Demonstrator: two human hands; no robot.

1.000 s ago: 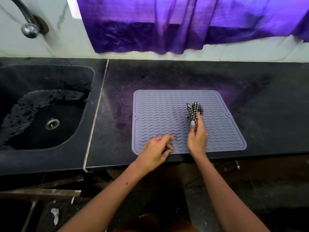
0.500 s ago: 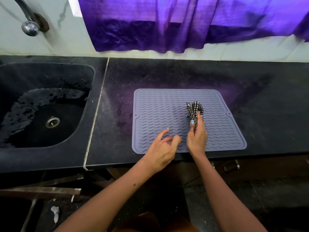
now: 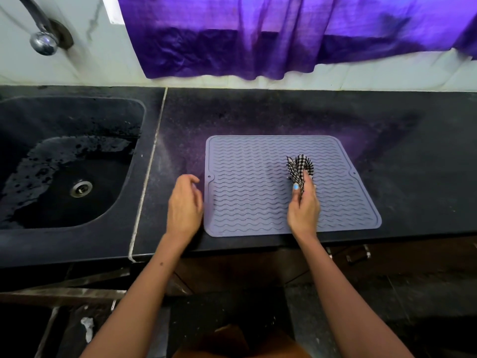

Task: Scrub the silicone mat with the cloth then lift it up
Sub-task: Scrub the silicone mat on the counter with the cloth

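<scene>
On the tabletop [image 3: 387,140] right of the sink [image 3: 72,161], mat [image 3: 247,192] lay flat. Right hand [image 3: 303,208] gripped cloth [image 3: 299,167] mid-mat; left hand [image 3: 184,202] hovered relaxed, empty, beside mat's left edge. Should pin that edge, scrub along ridges.

Tap [image 3: 38,27] cut off at top edge; cloth [image 3: 300,167] lower end hidden in right hand [image 3: 303,208].

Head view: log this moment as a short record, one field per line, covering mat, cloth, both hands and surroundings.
mat: grey silicone mat, flat on the black counter, near its front edge
cloth: checked cloth, bunched, on the mat's right half
right hand: right hand grips the cloth over the mat
left hand: left hand, holds nothing, fingers loosely curled, just left of the mat's edge
sink: sink, left of the counter, wet
backdrop: purple curtain
</scene>
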